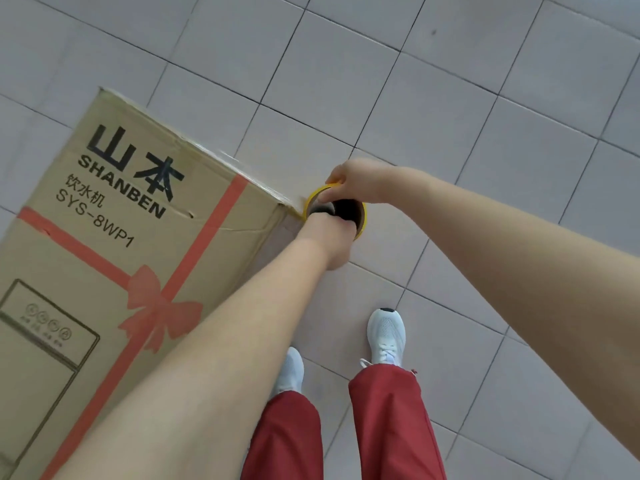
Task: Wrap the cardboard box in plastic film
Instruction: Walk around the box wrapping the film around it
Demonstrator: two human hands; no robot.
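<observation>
A tall cardboard box point(114, 244) with black lettering and a printed red ribbon stands on the floor at the left. Clear film shines along its top right edge point(242, 168). Just beyond the box's near corner is a film roll with a yellow rim and dark hollow core point(360, 220). My right hand point(356, 181) grips the roll's rim from above. My left hand point(329, 233) reaches down at the roll's near side, its fingers hidden in the core.
Pale square floor tiles point(485, 98) stretch all around to the right and behind the box. My white shoes point(386, 336) and red trousers point(388, 420) stand just below the roll, close to the box's side.
</observation>
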